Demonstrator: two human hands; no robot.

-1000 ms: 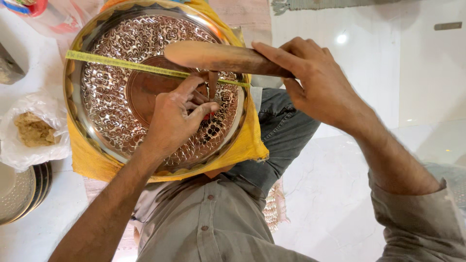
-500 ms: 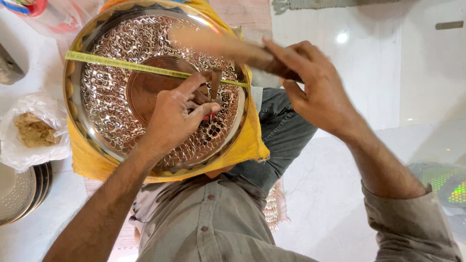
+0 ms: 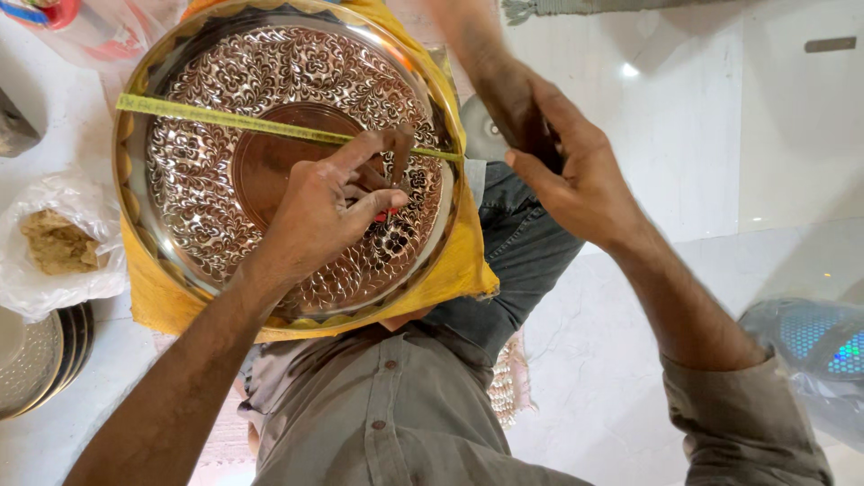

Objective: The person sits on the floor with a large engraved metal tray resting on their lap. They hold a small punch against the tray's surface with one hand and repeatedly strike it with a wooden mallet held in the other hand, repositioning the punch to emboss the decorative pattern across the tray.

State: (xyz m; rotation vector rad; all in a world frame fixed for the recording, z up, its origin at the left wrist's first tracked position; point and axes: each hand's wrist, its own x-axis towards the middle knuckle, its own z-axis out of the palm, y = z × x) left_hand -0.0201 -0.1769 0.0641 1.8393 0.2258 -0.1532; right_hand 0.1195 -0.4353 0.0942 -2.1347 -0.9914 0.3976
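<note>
The engraved plate [image 3: 270, 162] is lying on a yellow cloth [image 3: 468, 270] in the upper left, across the lap. The left hand [image 3: 328, 202] is pinching a small punch upright on it — steadying the tip. The right hand [image 3: 562, 175] is gripping a mallet handle (mostly hidden) — raised above the rim.

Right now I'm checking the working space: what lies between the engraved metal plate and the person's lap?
In the head view, a yellow cloth lies under the engraved metal plate, its edges showing around the rim, between the plate and the trousers.
</note>
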